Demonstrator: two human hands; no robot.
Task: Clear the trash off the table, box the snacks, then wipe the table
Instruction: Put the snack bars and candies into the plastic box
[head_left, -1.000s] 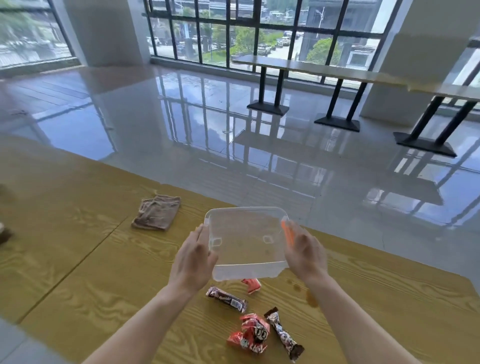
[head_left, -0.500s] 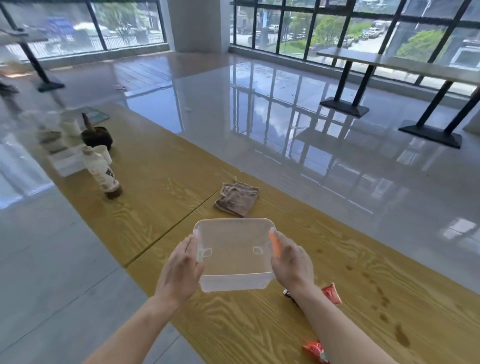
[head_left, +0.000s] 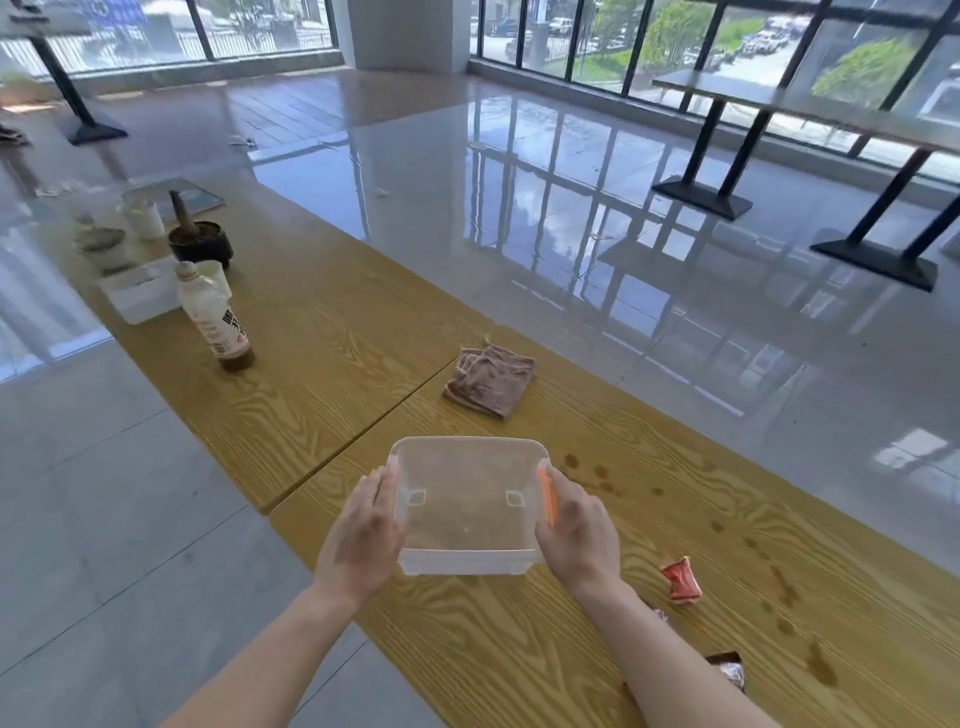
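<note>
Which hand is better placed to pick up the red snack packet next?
Probably the right hand: the red snack packet lies just beside it. The left hand is across the clear plastic box.

The room is large and bright, with a glossy grey tiled floor that mirrors the tall windows with dark frames. A white pillar stands between the two window walls, and outside there are green trees and parked cars. On the right, near the windows, stands a long narrow table on black legs with flat bases, and another black table leg stands far on the left.
</note>
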